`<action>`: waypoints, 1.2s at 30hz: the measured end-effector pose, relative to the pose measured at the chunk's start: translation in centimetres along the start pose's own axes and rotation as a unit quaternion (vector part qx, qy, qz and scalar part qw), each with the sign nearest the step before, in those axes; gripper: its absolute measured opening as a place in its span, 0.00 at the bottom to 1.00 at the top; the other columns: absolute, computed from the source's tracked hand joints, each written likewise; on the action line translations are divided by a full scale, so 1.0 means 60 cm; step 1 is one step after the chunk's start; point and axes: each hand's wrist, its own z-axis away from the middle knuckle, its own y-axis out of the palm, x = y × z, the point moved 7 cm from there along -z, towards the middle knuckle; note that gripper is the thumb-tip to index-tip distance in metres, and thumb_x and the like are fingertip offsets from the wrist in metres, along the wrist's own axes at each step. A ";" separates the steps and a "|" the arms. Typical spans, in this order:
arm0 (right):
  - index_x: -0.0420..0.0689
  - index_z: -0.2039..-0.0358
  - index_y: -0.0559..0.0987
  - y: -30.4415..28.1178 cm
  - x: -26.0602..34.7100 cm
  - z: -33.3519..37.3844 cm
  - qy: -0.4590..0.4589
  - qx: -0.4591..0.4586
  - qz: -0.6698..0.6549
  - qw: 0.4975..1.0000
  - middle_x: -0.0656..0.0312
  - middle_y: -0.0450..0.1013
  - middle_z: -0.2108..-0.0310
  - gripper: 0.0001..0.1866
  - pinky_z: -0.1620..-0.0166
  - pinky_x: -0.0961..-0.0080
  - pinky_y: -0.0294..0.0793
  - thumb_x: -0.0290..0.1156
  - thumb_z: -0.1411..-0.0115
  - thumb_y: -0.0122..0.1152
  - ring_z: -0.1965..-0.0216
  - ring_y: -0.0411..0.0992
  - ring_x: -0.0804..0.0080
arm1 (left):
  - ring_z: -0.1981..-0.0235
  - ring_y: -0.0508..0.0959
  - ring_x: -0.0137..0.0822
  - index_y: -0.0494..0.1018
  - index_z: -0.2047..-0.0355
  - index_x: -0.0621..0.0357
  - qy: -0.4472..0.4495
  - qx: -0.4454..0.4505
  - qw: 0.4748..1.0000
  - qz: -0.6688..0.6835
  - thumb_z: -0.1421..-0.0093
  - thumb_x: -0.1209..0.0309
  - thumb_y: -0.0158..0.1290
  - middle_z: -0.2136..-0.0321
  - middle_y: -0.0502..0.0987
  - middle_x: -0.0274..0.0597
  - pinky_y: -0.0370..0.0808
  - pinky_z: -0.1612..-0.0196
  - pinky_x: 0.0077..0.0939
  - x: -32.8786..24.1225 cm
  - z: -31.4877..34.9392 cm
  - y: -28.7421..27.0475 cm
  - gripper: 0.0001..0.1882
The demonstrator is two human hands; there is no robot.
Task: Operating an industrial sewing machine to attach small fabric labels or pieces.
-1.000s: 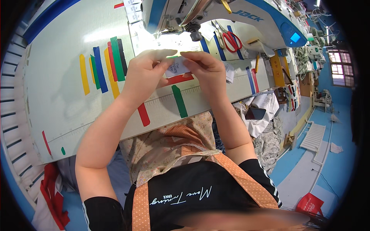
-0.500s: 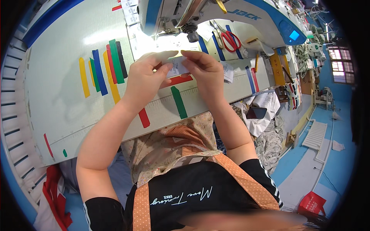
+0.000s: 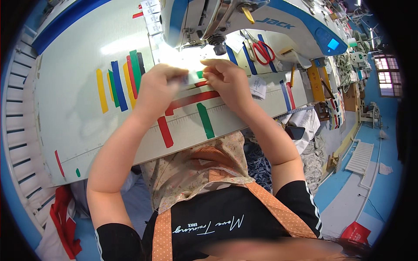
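Under the needle area of a white and blue sewing machine [image 3: 287, 17], my two hands work close together. My left hand [image 3: 159, 89] is closed in a pinch on a small white label [image 3: 184, 80], smeared by motion. A short gap to its right, my right hand [image 3: 228, 82] has thumb and forefinger pressed together; whatever they hold is hidden. Right beside that hand lies a pile of white printed labels [image 3: 257, 87]. More white labels [image 3: 152, 18] lie in a row on the table at the machine's left.
Strips of coloured tape, such as a blue strip [image 3: 119, 86] and a green strip [image 3: 205, 121], mark the pale table [image 3: 65, 104]. Red-handled scissors [image 3: 263, 52] lie under the machine arm. A phone [image 3: 296, 132] rests on white cloth to the right, below the table edge.
My hands have drawn apart. The label that both held between them is now at my left fingers only. The whole view has shifted slightly.
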 end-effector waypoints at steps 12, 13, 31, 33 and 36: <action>0.46 0.58 0.78 0.037 0.036 -0.012 -0.264 0.042 0.170 0.949 0.62 0.71 0.59 0.17 0.57 0.66 0.70 0.29 0.51 0.65 0.59 0.69 0.61 | 0.69 0.76 0.38 0.78 0.66 0.63 0.011 -0.021 0.993 -0.112 0.44 0.79 0.53 0.71 0.75 0.46 0.73 0.63 0.27 0.009 -0.038 -0.019 0.07; 0.46 0.58 0.78 0.038 0.035 -0.012 -0.264 0.043 0.169 0.949 0.62 0.71 0.59 0.17 0.57 0.66 0.70 0.29 0.51 0.65 0.59 0.69 0.61 | 0.69 0.76 0.39 0.78 0.66 0.63 0.008 -0.023 0.993 -0.115 0.44 0.78 0.53 0.71 0.75 0.47 0.73 0.63 0.27 0.010 -0.040 -0.019 0.07; 0.49 0.53 0.77 0.048 0.021 -0.021 -0.196 0.071 0.255 0.944 0.59 0.68 0.57 0.19 0.54 0.67 0.70 0.32 0.48 0.63 0.56 0.68 0.61 | 0.66 0.75 0.45 0.73 0.72 0.62 0.128 -0.084 0.976 -0.153 0.47 0.79 0.55 0.70 0.71 0.47 0.73 0.62 0.34 0.005 -0.042 -0.016 0.02; 0.50 0.53 0.77 0.047 0.022 -0.018 -0.201 0.067 0.260 0.942 0.59 0.68 0.57 0.19 0.54 0.67 0.70 0.32 0.48 0.63 0.56 0.68 0.61 | 0.67 0.74 0.45 0.72 0.72 0.61 0.137 -0.086 0.974 -0.158 0.47 0.80 0.55 0.71 0.70 0.46 0.73 0.63 0.34 0.004 -0.040 -0.015 0.03; 0.50 0.53 0.78 0.045 0.026 -0.016 -0.206 0.059 0.264 0.940 0.58 0.68 0.57 0.19 0.54 0.66 0.70 0.31 0.47 0.63 0.57 0.68 0.60 | 0.67 0.74 0.45 0.71 0.72 0.60 0.158 -0.087 0.969 -0.167 0.48 0.80 0.56 0.72 0.69 0.46 0.73 0.64 0.34 0.000 -0.038 -0.014 0.05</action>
